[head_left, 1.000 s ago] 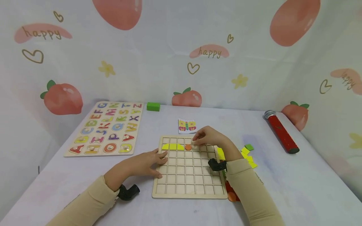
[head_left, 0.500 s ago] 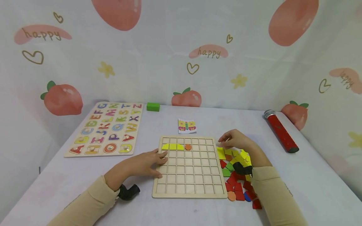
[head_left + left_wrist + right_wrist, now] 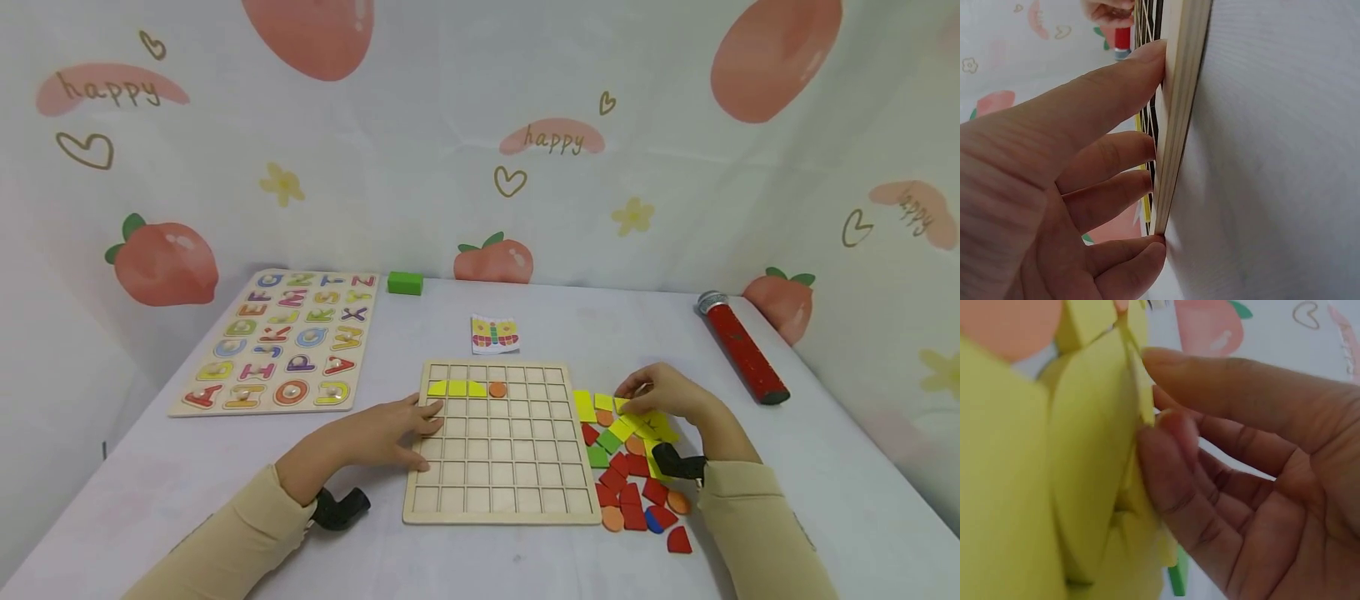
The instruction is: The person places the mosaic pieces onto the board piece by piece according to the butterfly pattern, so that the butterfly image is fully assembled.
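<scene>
A wooden grid board [image 3: 517, 475] lies on the table. Its second row holds yellow pieces [image 3: 457, 389] and an orange disc [image 3: 497, 389]. My left hand [image 3: 386, 435] rests its spread fingertips on the board's left edge; the left wrist view shows the thumb [image 3: 1116, 81] on the frame. To the right of the board is a loose pile of yellow, red, green, orange and blue pieces [image 3: 633, 504]. At its far side, my right hand [image 3: 667, 392] touches yellow pieces [image 3: 1088, 450] with thumb and a bent finger, which stand apart. No piece is lifted.
Behind the board lies a small butterfly picture card [image 3: 494, 335]. An alphabet board [image 3: 281, 342] is at the left, a green block [image 3: 405, 283] at the back. A red microphone [image 3: 746, 354] lies at the right, and a printed curtain [image 3: 420, 125] hangs behind.
My right hand has moved from above the board's top row rightward and down to the yellow pieces, uncovering the board's right side and much of the pile. My left hand stays in place.
</scene>
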Tool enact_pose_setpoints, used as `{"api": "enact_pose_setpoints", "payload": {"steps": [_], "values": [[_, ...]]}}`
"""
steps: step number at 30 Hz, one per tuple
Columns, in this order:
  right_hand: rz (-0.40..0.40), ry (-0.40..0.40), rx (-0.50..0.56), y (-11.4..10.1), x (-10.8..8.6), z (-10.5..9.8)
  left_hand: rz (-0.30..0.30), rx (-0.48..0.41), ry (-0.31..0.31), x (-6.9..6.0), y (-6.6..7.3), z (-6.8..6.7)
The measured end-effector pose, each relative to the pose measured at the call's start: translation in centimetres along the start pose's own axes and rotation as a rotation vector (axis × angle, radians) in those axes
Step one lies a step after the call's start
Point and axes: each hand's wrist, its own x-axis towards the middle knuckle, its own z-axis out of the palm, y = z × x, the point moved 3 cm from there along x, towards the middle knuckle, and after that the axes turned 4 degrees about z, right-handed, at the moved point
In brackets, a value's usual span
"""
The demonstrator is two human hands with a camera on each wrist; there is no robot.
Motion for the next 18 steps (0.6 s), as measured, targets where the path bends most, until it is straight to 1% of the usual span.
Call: {"api": "enact_pose_setpoints", "payload": {"steps": [3, 9, 14, 18], "values": [[-0.01, -0.011, -0.004, 0.34, 0.07, 0.15, 0.006, -0.001, -0.004, -0.12, 0.1, -0.11], [-0.008, 0.009, -0.005, 0.8, 0.26, 0.38, -0.009, -0.007, -0.009, 0.05, 0.12, -0.03], [-0.006, 0.017, 0.001, 0.65, 0.11, 0.67, 0.002, 0.004, -0.008, 0.18, 0.05, -0.04], [-0.026, 0.016, -0.002, 0.25, 0.05, 0.63, -0.009, 0.004, -0.004, 0.08, 0.03, -0.08]]}}
